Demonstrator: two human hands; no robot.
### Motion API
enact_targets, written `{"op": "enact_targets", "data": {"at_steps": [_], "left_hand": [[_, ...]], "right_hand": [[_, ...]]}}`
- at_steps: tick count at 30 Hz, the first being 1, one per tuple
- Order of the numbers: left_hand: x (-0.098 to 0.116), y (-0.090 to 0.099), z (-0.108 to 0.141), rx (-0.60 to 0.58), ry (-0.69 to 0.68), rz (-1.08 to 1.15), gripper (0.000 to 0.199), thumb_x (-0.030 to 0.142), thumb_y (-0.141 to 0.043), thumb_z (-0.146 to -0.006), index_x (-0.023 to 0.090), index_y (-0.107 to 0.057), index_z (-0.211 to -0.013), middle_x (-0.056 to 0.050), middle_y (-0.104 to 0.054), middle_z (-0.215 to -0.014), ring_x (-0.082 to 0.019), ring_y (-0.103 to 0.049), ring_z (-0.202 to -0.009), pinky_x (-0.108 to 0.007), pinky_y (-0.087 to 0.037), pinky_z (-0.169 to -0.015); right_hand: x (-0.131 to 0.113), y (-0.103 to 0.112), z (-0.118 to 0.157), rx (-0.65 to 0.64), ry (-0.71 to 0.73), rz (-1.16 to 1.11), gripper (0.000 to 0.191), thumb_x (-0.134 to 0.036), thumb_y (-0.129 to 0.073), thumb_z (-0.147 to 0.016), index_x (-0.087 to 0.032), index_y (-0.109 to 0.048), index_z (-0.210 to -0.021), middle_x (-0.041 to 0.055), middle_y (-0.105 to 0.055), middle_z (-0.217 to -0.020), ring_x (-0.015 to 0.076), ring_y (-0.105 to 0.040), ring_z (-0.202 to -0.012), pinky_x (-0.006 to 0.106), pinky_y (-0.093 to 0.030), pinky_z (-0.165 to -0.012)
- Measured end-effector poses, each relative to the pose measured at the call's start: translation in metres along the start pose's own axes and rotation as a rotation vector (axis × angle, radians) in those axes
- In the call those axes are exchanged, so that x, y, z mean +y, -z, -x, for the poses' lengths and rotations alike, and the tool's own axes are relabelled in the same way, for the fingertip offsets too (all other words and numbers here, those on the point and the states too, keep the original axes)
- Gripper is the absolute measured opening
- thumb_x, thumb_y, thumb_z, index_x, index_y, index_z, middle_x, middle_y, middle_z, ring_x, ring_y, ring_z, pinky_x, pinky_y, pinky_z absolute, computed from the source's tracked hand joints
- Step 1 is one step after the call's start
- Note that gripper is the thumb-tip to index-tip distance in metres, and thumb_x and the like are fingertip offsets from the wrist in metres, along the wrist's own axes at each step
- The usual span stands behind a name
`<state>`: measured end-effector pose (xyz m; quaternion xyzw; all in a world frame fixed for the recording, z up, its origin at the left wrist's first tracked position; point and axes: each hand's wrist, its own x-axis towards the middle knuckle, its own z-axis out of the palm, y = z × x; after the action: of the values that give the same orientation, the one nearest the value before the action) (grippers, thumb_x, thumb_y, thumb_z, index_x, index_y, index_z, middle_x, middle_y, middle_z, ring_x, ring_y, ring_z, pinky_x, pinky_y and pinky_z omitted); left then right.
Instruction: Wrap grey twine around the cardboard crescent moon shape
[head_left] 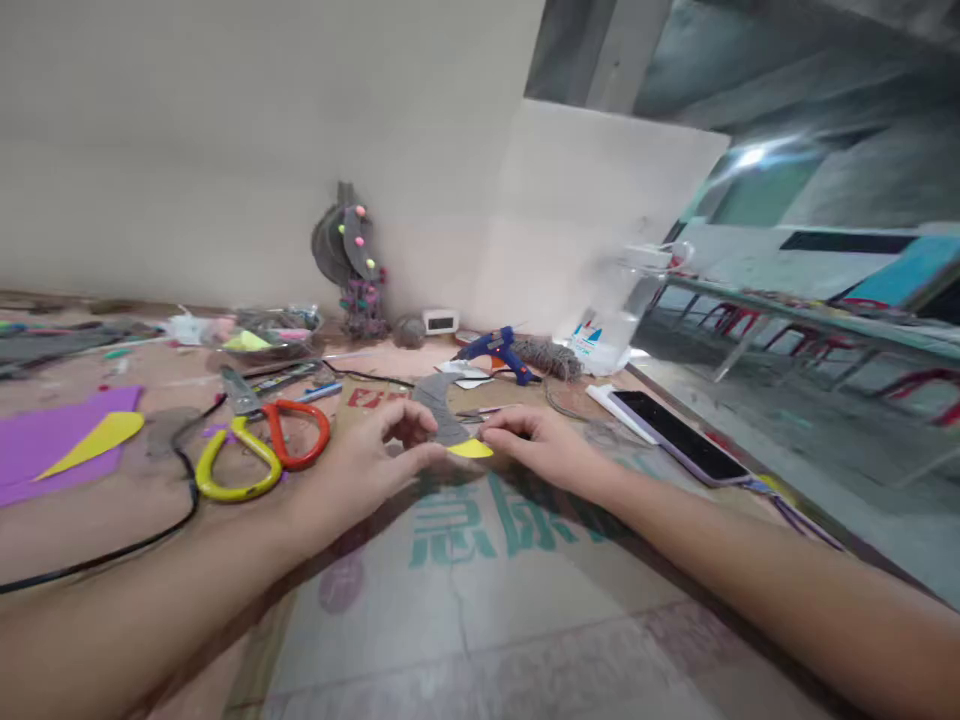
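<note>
Since it likely needs steadying, left grip (384,442) loosely pinches grey crescent (441,402), right grip (546,446) nips yellow piece (471,449) between them

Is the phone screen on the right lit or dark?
Dark: the phone screen faces up and looks plain black, with no glow or image visible.

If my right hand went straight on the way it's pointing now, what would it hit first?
Most likely the grey crescent, near the yellow piece at its lower end, just ahead of your right hand. Depth is unclear, so your fingertips may already touch it.
</note>
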<state>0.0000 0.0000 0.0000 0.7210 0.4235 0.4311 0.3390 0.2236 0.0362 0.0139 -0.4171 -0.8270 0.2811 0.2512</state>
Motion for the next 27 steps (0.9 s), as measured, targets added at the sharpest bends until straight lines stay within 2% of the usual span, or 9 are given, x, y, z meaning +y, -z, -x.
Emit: {"op": "enact_targets", "data": {"at_steps": [6, 11, 16, 18, 22, 24, 27], "left_hand": [[0.001, 0.000, -0.002, -0.010, -0.044, -0.057, 0.017, 0.034, -0.059, -0.077, 0.020, -0.053, -0.084, 0.002, -0.053, -0.077, -0.012, -0.052, -0.070, -0.024, -0.042, -0.062], [0.002, 0.001, -0.002, -0.019, -0.060, -0.110, 0.017, 0.035, -0.058, -0.078, 0.021, -0.053, -0.085, 0.002, -0.055, -0.077, -0.013, -0.053, -0.071, -0.025, -0.042, -0.063], [0.002, 0.002, -0.002, -0.035, -0.066, -0.129, 0.015, 0.033, -0.057, -0.079, 0.021, -0.054, -0.086, 0.002, -0.055, -0.077, -0.013, -0.053, -0.072, -0.025, -0.042, -0.063], [0.002, 0.002, -0.002, -0.044, -0.085, -0.131, 0.013, 0.029, -0.056, -0.080, 0.021, -0.054, -0.090, 0.002, -0.054, -0.079, -0.013, -0.053, -0.073, -0.024, -0.042, -0.064], [0.001, 0.000, -0.001, -0.081, -0.120, -0.114, 0.019, 0.021, -0.053, -0.081, 0.023, -0.052, -0.100, 0.001, -0.055, -0.087, -0.014, -0.054, -0.081, -0.026, -0.043, -0.072], [0.002, 0.000, 0.000, -0.095, -0.119, -0.111, 0.022, 0.021, -0.053, -0.080, 0.023, -0.051, -0.102, 0.000, -0.055, -0.090, -0.014, -0.054, -0.084, -0.027, -0.043, -0.075], [0.005, 0.001, 0.002, -0.097, -0.096, -0.112, 0.021, 0.024, -0.051, -0.082, 0.022, -0.051, -0.102, 0.000, -0.055, -0.090, -0.015, -0.054, -0.085, -0.029, -0.043, -0.077]], "right_hand": [[0.000, -0.002, 0.001, 0.015, -0.019, 0.020, 0.026, -0.037, -0.049, -0.084, -0.017, -0.065, -0.082, 0.0029, -0.065, -0.076, 0.0140, -0.057, -0.066, 0.024, -0.043, -0.058], [-0.004, -0.001, 0.002, 0.059, 0.037, 0.063, 0.022, -0.028, -0.048, -0.085, -0.018, -0.067, -0.088, 0.0033, -0.069, -0.087, 0.0162, -0.062, -0.080, 0.026, -0.045, -0.071], [-0.002, -0.003, 0.003, 0.087, 0.091, 0.109, 0.022, -0.025, -0.047, -0.086, -0.018, -0.067, -0.089, 0.0038, -0.069, -0.088, 0.0165, -0.062, -0.081, 0.028, -0.046, -0.076], [0.000, -0.003, 0.003, 0.129, 0.134, 0.147, 0.023, -0.020, -0.046, -0.085, -0.018, -0.066, -0.096, 0.0051, -0.068, -0.095, 0.0177, -0.060, -0.090, 0.031, -0.044, -0.083], [0.000, -0.001, 0.005, 0.234, 0.188, 0.127, 0.038, -0.006, -0.039, -0.080, -0.017, -0.057, -0.111, 0.0073, -0.058, -0.116, 0.0180, -0.051, -0.110, 0.036, -0.038, -0.095], [-0.004, 0.000, 0.006, 0.236, 0.149, 0.073, 0.034, -0.010, -0.038, -0.083, -0.017, -0.056, -0.111, 0.0077, -0.058, -0.117, 0.0179, -0.051, -0.110, 0.036, -0.039, -0.094], [-0.010, 0.001, 0.007, 0.147, 0.093, 0.040, 0.028, -0.027, -0.042, -0.088, -0.017, -0.058, -0.109, 0.0079, -0.061, -0.111, 0.0192, -0.055, -0.104, 0.036, -0.042, -0.090]]}}
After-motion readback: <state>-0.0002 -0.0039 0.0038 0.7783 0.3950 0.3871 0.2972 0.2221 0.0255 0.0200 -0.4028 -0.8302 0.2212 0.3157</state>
